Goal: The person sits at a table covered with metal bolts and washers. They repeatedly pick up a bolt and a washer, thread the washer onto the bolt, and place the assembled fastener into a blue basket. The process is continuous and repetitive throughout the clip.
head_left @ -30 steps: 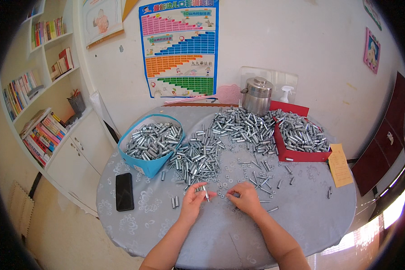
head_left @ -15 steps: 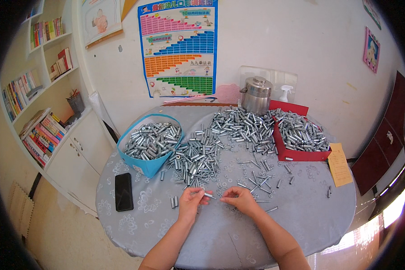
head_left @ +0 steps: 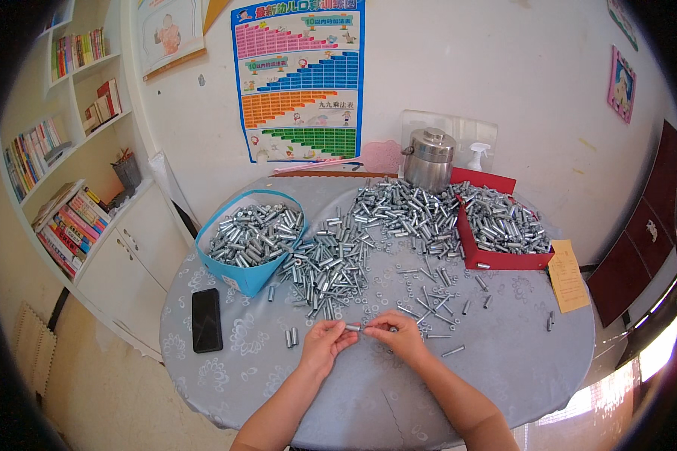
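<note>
My left hand (head_left: 324, 346) pinches a small silver expansion bolt (head_left: 352, 328) between thumb and fingers, in front of the loose pile. At the bolt's right end, my right hand (head_left: 400, 338) has its thumb and fingertips pinched together; whatever they hold there is too small to make out. Two metal sleeves (head_left: 291, 337) stand on the cloth left of my left hand. Beyond my hands spreads a heap of loose bolts and sleeves (head_left: 327, 263). Thin bolts (head_left: 432, 302) and small nuts or washers lie scattered past my right hand.
A blue fabric bin (head_left: 250, 279) full of metal pieces stands at left, near a black phone (head_left: 207, 321). At right sits a red box (head_left: 504, 261) of similar pieces beside a yellow paper (head_left: 569, 276). A steel pot (head_left: 429, 159) and spray bottle (head_left: 477, 155) are at the back.
My right hand has moved slightly left, closing the gap to the bolt's end. In my left hand the bolt now lies more level.
</note>
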{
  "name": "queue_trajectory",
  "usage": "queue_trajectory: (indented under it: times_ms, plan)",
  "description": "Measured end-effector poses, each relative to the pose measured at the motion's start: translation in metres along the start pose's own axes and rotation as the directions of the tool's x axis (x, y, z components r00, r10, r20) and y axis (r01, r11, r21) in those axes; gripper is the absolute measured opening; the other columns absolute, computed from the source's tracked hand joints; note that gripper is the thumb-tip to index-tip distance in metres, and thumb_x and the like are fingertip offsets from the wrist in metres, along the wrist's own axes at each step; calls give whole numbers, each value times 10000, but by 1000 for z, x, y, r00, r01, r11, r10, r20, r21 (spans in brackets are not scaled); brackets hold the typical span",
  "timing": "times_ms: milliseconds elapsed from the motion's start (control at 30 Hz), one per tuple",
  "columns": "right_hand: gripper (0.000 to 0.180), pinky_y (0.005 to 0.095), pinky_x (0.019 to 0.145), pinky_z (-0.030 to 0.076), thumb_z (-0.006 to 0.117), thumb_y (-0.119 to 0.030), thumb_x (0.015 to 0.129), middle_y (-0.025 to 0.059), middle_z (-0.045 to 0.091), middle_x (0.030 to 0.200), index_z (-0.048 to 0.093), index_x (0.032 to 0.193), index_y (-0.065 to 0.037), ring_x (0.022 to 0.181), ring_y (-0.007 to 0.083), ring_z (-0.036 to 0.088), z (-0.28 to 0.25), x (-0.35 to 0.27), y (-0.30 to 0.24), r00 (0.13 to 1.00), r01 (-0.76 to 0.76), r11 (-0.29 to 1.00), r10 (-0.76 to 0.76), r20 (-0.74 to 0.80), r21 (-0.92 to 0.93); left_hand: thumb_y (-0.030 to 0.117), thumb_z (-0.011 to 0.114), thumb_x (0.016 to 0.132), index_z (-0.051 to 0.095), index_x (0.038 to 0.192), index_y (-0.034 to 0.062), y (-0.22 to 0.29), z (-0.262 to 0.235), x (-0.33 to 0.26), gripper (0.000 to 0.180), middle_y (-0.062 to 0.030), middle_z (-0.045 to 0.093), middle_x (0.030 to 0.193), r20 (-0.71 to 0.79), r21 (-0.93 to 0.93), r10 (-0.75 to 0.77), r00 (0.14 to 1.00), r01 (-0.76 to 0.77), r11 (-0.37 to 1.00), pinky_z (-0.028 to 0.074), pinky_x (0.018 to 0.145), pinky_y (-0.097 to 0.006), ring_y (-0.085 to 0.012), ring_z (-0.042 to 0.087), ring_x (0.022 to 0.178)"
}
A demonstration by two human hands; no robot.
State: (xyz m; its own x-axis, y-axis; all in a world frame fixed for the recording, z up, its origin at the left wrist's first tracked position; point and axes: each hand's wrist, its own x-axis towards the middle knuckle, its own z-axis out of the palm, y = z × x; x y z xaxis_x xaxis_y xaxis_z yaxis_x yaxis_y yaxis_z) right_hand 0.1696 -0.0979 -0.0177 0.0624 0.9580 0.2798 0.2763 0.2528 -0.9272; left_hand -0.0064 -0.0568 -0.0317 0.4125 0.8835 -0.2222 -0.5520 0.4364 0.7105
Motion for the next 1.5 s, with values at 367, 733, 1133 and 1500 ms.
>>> queue_trajectory:
  times_ms: [367,733,1133,1500]
  plan:
    - [153,249,660,438,590,-79,775,99,611,788,623,908,-11,744,155,571,3,2,-7,989,87,996,-86,-119,6,82,570,802,548,905,-24,-5,8,-5,149,-164,607,868,-34,187,-67,997,72,980,526,664,-293,-195,609,712]
    - [144,344,627,420,660,-150,641,83,599,745,651,758,-66,697,261,542,-24,7,15,951,158,733,-294,-98,-661,84,570,804,540,919,-37,2,8,-4,169,-155,611,860,-128,122,5,992,11,992,522,634,-268,-161,596,666]
    - [143,210,634,415,663,-123,728,5,605,766,620,812,-15,709,73,532,-11,7,12,970,-208,960,228,-89,185,87,585,794,552,894,-37,0,9,-5,163,-155,615,844,-107,154,-26,994,43,987,522,628,-261,-160,599,666]
    - [151,199,694,423,600,-120,792,16,614,811,622,875,3,764,72,539,-6,5,9,975,-213,943,222,-6,254,100,586,796,560,880,-34,0,8,-6,160,-154,617,834,-36,181,-100,994,105,978,521,635,-268,-167,603,674]
